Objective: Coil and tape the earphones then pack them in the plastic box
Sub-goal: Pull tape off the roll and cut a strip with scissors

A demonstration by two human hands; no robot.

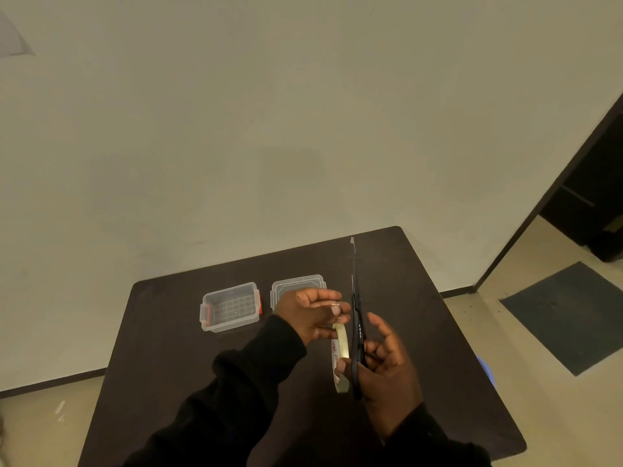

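Black scissors (356, 335) in right grip (387, 369); left grip (308, 313) pinches one tape roll (340, 357).

Your left hand (308, 313) is raised, forearm reaching in from the lower left, thumb and fingertips pinched together in a tight grip. Your right hand (387, 369) sits just beside it, palm leftward, fingers curled, index finger extended upward.

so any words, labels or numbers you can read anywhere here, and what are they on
Red print on the inner core of the tape roll: too blurred and edge-on to read.
Plastic box, its lid and the scissors: no text visible.
Nothing else carries any writing.
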